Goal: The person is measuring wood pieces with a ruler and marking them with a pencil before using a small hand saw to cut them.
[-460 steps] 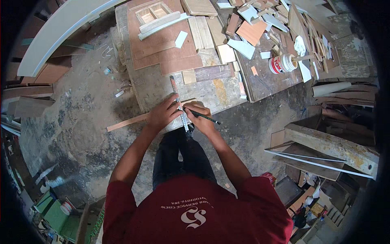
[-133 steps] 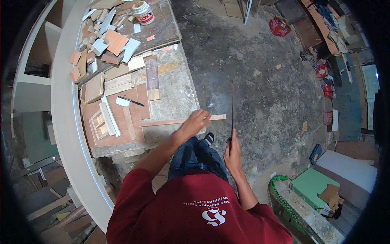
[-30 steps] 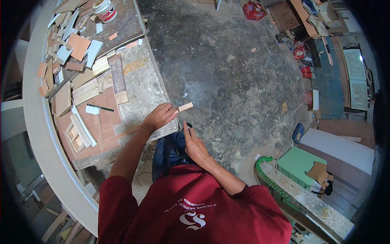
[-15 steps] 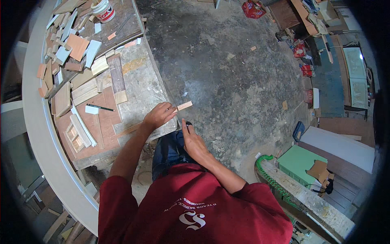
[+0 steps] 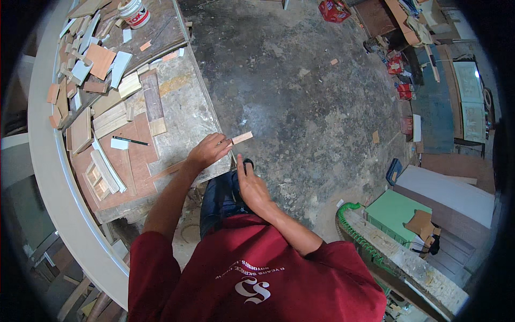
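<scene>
A: How far along is the work?
B: The long, narrow pale-brown wood strip [image 5: 242,138] is set in place: it passes under the left hand [image 5: 209,151], one end jutting past the fingertips, beyond the edge of the grey, worn workbench [image 5: 185,107], the other running back beneath the forearm. I judge it to be one whole length, though the hand hides its middle. Any mark or cut is too small to make out, so what remains I can't say.
A: And the slim black pencil [image 5: 132,140]?
B: Laid down, well to the left of the left hand, touching a small white rectangular piece [image 5: 119,143].
A: How are the hands posed?
B: The left is palm-down, fingers bent over the strip and gripping it against the bench corner, forearm slanting up from below.
A: The right hand [image 5: 254,190]?
B: Lower, just right of the bench corner, index finger pointing forward toward the strip but apart from it, other fingers curled. I can't tell whether they close on anything.
</scene>
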{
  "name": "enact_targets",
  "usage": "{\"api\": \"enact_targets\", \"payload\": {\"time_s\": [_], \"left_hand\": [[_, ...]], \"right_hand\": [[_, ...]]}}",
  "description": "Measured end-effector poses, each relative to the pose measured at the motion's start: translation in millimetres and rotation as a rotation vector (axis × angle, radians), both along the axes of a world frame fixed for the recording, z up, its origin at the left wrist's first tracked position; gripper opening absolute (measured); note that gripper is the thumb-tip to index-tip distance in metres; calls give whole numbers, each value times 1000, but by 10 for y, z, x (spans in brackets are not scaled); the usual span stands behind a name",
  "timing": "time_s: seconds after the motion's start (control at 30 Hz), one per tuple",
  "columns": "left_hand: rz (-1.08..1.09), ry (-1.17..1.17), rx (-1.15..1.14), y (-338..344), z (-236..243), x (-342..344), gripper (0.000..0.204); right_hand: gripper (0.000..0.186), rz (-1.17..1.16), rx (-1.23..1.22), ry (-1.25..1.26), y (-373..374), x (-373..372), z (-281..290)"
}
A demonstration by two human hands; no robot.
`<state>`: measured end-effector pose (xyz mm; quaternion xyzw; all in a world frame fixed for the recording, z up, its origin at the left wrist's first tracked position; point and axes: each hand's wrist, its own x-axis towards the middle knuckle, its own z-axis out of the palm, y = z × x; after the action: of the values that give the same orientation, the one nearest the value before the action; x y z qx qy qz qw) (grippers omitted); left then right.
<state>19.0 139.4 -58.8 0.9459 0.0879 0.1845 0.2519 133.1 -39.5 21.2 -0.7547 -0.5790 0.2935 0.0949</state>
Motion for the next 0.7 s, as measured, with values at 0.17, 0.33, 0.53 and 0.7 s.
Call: {"api": "enact_targets", "payload": {"time_s": [0.17, 0.33, 0.53, 0.7], "left_hand": [[-12, -3, 27, 10, 51, 7, 23], [1, 29, 44, 1, 70, 20, 22], [-24, 3, 48, -3, 42, 25, 23], [8, -18, -4, -14, 82, 23, 23]], "right_hand": [[70, 6, -46, -78, 62, -44, -36], [70, -18, 13, -31, 50, -39, -130], [74, -52, 43, 39, 24, -18, -76], [77, -19, 9, 74, 66, 17, -119]]}}
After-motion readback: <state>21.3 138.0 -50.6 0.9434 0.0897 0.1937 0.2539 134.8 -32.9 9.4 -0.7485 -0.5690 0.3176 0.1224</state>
